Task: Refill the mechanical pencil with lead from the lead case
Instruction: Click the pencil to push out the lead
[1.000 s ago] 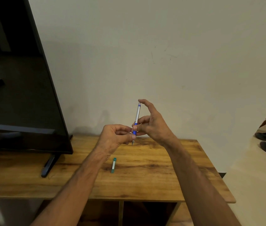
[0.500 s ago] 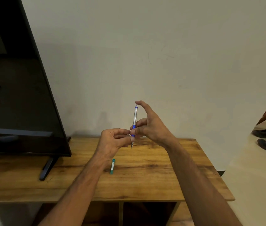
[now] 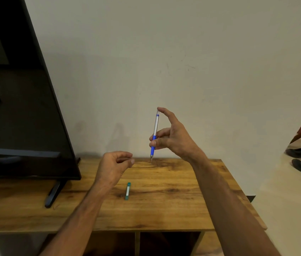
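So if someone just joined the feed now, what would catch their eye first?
Most likely the blue and silver pencil, held upright above the wooden table by the right hand, forefinger on its top. Then the left hand, loosely curled just left of it, and the small green lead case lying on the table below.

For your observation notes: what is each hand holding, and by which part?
The right hand holds the mechanical pencil upright by its blue grip, index fingertip on the top end. The left hand holds nothing visible.
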